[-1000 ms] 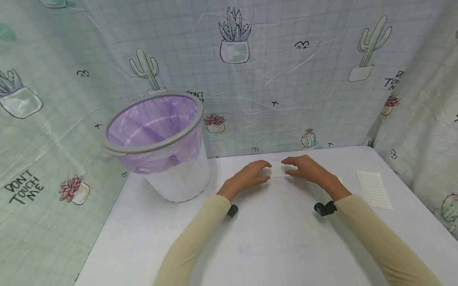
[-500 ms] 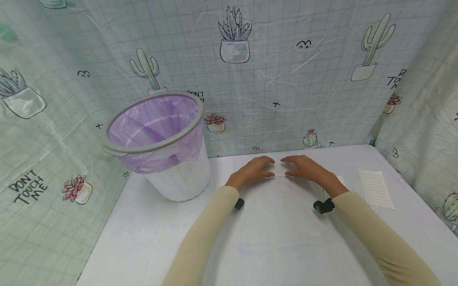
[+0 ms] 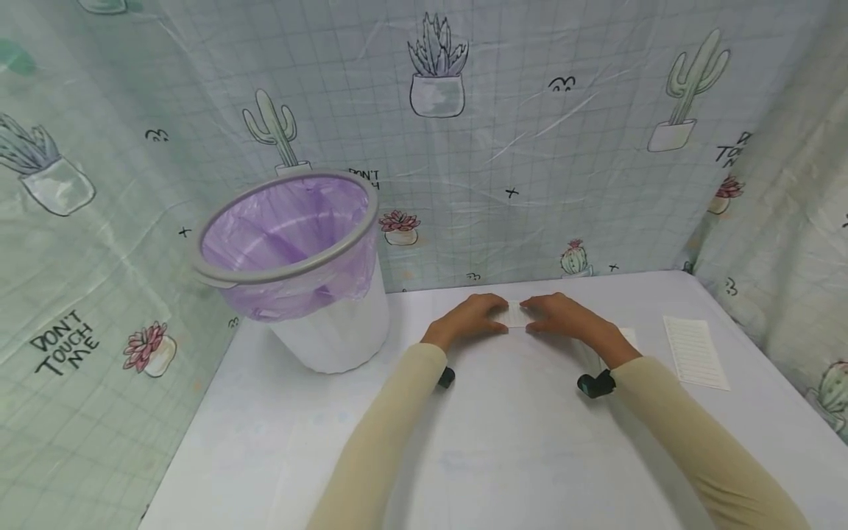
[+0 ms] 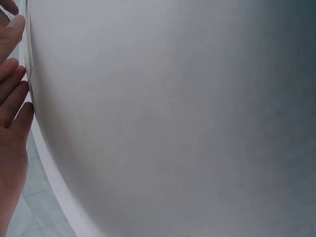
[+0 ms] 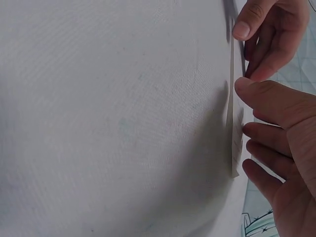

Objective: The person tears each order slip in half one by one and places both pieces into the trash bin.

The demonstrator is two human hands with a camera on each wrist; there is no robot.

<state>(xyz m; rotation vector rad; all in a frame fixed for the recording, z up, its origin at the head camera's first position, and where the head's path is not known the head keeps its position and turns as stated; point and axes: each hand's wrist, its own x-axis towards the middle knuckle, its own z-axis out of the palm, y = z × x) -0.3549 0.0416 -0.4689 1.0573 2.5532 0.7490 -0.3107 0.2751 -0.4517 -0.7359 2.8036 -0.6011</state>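
In the head view a small piece of lined paper (image 3: 517, 314) lies near the back of the white table, its printed lines running away from me. My left hand (image 3: 469, 318) holds its left end, and my right hand (image 3: 564, 317) holds the right end. On each hand, thumb and fingers curve toward the paper's near and far edges. From the right wrist, the sheet (image 5: 236, 148) shows almost edge-on, one edge slightly raised, with the right thumb (image 5: 252, 89) at it. Only part of my left hand (image 4: 11, 133) appears in the left wrist view; the paper is mostly hidden there.
A white bin (image 3: 334, 335) with a grey rim and purple liner stands at the left. One lined sheet (image 3: 697, 353) lies at the right; another (image 3: 628, 336) is partly covered by my right wrist. A cactus-print curtain (image 3: 490, 162) hangs behind the table.
My left hand has moved a little to the right, closer to my right hand, so less of the paper shows between them. The right hand has barely moved.
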